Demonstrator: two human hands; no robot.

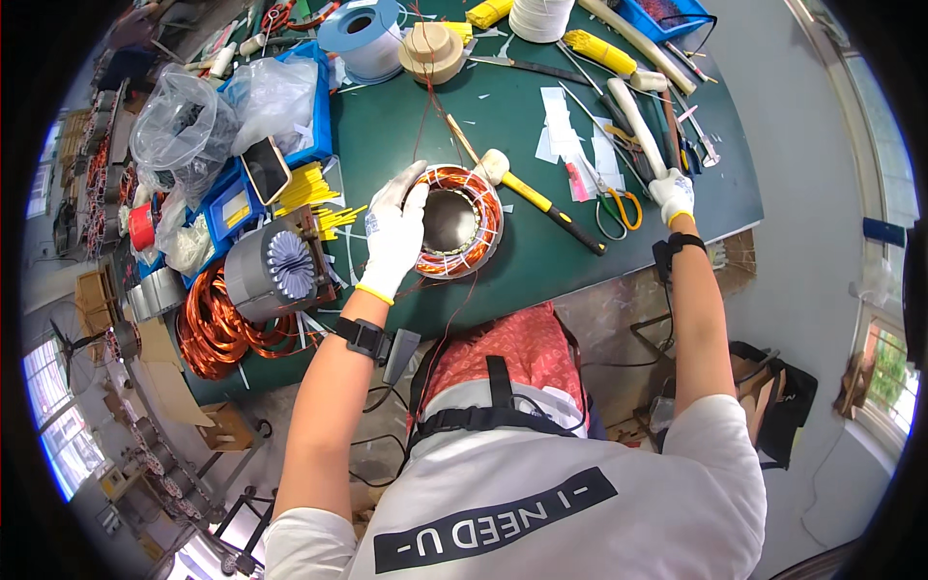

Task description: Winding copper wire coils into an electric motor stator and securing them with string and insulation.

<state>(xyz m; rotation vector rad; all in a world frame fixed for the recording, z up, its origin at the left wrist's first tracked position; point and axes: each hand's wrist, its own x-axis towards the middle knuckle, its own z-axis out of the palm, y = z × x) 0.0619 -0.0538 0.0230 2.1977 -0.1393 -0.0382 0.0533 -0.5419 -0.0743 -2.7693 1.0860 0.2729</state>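
A motor stator [491,215] with orange copper windings laced in white stands on the green table. My left hand [394,227], in a white glove, holds its left rim, fingers pressed along the ring. At the right, my gloved right hand [673,193] is closed around the lower end of a thick white rod [635,124], which slants up and left. Beside the stator lies a mallet with a white head [493,166] and a yellow-black handle [551,211]. Orange-green scissors [619,208] lie between the mallet and my right hand.
At left are a second stator [261,275], a copper wire coil [208,324], blue bins [311,106] with plastic bags, a phone [265,170] and yellow strips [307,188]. Wire spools [372,43] stand at the back. Paper pieces [559,121] and a caliper [709,150] lie right.
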